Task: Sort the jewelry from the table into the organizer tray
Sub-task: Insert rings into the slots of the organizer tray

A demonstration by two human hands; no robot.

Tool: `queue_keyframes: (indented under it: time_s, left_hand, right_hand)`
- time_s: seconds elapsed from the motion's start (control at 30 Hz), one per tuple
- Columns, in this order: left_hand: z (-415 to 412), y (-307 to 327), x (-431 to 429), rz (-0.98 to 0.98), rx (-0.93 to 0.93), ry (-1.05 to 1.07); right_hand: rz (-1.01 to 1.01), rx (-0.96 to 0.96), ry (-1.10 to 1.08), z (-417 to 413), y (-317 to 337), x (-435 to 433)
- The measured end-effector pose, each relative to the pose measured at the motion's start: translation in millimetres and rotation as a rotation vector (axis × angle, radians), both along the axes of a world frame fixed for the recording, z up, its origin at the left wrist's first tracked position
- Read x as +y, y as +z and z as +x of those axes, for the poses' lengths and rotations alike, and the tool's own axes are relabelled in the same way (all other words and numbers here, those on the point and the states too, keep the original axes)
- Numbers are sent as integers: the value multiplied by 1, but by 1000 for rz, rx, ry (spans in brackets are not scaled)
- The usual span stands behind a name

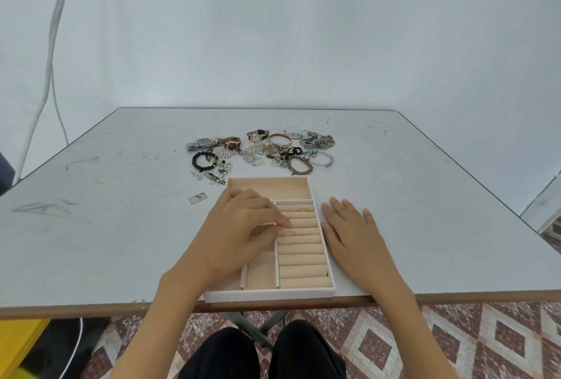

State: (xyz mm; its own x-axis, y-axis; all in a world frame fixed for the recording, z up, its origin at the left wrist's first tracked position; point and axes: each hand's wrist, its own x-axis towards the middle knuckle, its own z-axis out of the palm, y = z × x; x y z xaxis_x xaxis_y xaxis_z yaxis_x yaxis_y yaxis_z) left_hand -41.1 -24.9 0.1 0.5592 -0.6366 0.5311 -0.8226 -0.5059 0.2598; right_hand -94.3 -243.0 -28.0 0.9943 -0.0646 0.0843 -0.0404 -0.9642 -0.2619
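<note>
Our left hand (243, 227) is pinching a thin ring (289, 233) between thumb and curled fingertips, holding it down among the ring rolls (303, 269) of the organizer tray (270, 295). Our right hand (352, 236) is lying flat, fingers straight, on the table (121, 227) just beside the tray's right wall. Beyond the tray's far edge the jewelry pile (264, 151) is sitting.

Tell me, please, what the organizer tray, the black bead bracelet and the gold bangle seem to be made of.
Organizer tray: matte beige lining, probably velvety fabric over a stiff white shell; no glare, soft padded rolls.
Black bead bracelet: dark round beads, perhaps stone or glass; cannot tell which.
Gold bangle: polished gold-toned metal; bright smooth rim.
</note>
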Motion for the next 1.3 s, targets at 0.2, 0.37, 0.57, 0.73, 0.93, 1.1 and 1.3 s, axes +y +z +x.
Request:
queue_keyframes:
  time_s: [0.2,0.37,0.57,0.73,0.93,1.1,1.3]
  left_hand:
    - [-4,-2,-2,63,0,17]
    - [-3,-3,-5,73,-16,42]
    - [-3,-3,-5,51,-13,42]
    - [-1,-6,-2,62,-3,7]
    - [11,-3,11,-227,207,-92]
    - [50,-2,34,-548,416,165]
    - [110,-3,45,-746,509,374]
  right_hand:
    - [1,-2,-2,0,1,1]
    - [5,-4,2,-1,1,0]
    - [23,-12,4,-1,1,0]
    - [8,-15,3,0,-1,0]
    - [-2,4,0,-1,0,-1]
    - [-13,16,1,-2,0,0]
    - [5,14,-9,-2,3,1]
